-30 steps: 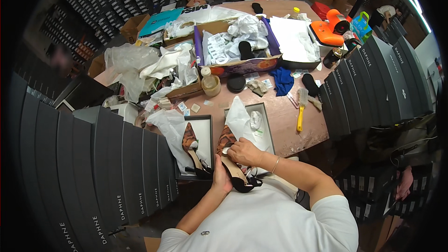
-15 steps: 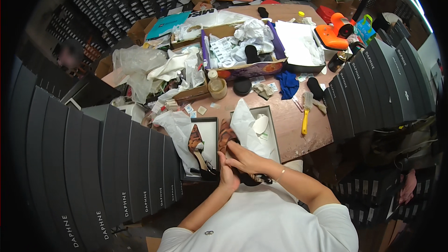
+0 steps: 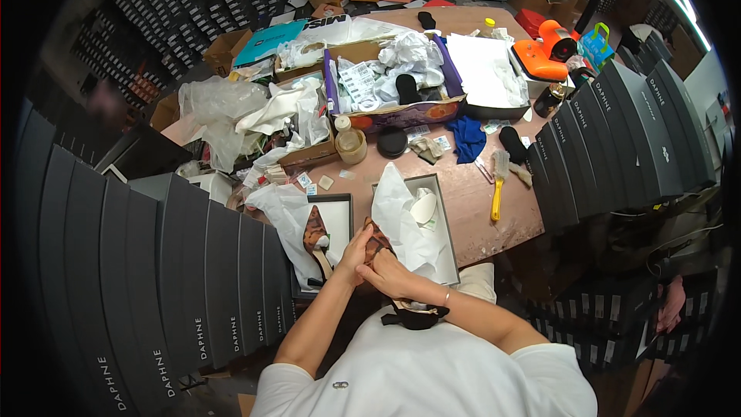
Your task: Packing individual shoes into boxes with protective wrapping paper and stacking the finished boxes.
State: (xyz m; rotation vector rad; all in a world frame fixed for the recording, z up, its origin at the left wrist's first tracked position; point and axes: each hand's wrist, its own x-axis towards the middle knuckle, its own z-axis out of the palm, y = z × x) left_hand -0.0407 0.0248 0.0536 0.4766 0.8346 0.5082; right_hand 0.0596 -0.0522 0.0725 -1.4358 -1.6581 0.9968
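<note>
Between my hands is a pointed high-heeled shoe (image 3: 377,240) with a brown-and-black animal pattern. My left hand (image 3: 354,256) is closed along the side of its toe. My right hand (image 3: 390,274) is wrapped over the shoe's opening, its fingertips partly hidden there. The black heel end and strap of this shoe hang below my right wrist, close to my shirt. A matching shoe (image 3: 314,233) lies to the left in a shoebox (image 3: 346,202), on white tissue paper (image 3: 281,208), with pale stuffing at its opening.
An open box (image 3: 446,252) with tissue stands right of my hands. A yellow-handled brush (image 3: 496,199), a blue cloth (image 3: 468,139) and a jar (image 3: 350,147) sit on the table. Dark shoebox stacks rise at left (image 3: 181,262) and right (image 3: 610,139). A purple carton (image 3: 455,77) holds crumpled paper.
My left hand has moved up along the shoe's toe and the right has shifted with it. The shoe is turned, its black heel end now showing more below my right wrist. The view has shifted slightly.
</note>
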